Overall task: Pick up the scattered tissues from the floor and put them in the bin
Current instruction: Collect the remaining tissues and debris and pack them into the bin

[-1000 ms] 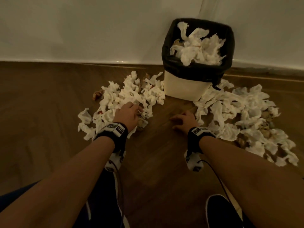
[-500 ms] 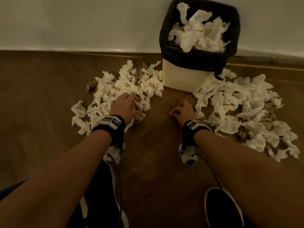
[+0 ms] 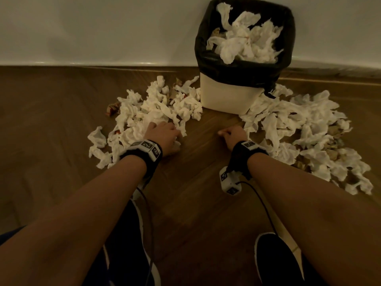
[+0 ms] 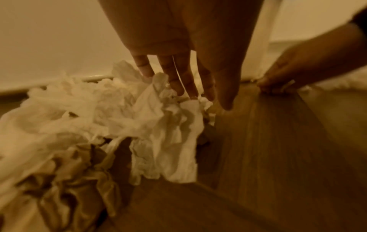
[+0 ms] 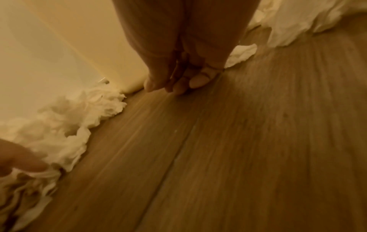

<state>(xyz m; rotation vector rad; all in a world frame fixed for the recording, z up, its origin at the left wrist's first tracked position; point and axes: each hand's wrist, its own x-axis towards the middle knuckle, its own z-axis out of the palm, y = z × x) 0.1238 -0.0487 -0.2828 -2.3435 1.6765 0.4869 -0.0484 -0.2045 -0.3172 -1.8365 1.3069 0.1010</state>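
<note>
White tissues (image 3: 156, 112) lie under the left hand (image 3: 162, 137), fingers (image 4: 178, 78) straight. The right hand (image 3: 234, 136) curls, empty, on the floor (image 3: 198, 162).

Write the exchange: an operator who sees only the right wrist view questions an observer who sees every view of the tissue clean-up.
Operator: I see only the right hand, fingertips on bare wooden floor. How full is the bin?
Observer: The bin has a black liner, and the crumpled tissues inside are heaped up to about its rim.
Operator: What is the left hand doing?
Observer: The left hand lies on the near edge of the left tissue pile, with nearly straight fingers touching a crumpled tissue. Nothing is lifted yet.
</note>
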